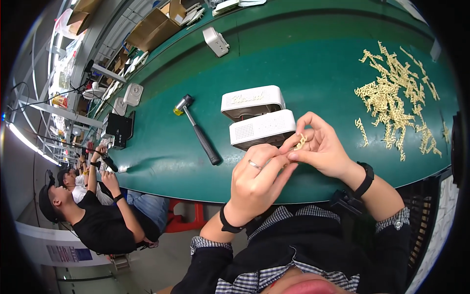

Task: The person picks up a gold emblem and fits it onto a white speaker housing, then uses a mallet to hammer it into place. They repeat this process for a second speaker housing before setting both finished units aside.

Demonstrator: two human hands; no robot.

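A small cream-coloured script lettering piece (300, 143) is pinched between the thumb and fingers of my right hand (323, 147). My left hand (257, 176), with a ring on one finger, is closed and meets the right fingertips beside the piece. Whatever lies between its fingertips is hidden. Just beyond my hands stands a white plastic case (262, 126) with a grid of small holes on its face. Behind it is a second white case (252, 100), which carries raised cream lettering on its top side. Dark gaps show under both white shells.
A pile of cream lettering pieces (391, 98) spreads over the green table (313, 59) at the right. Left of the cases lies a mallet (200, 130). A white socket-like unit (215, 41) sits at the back. A co-worker (103, 210) sits at left, near a black box (117, 130).
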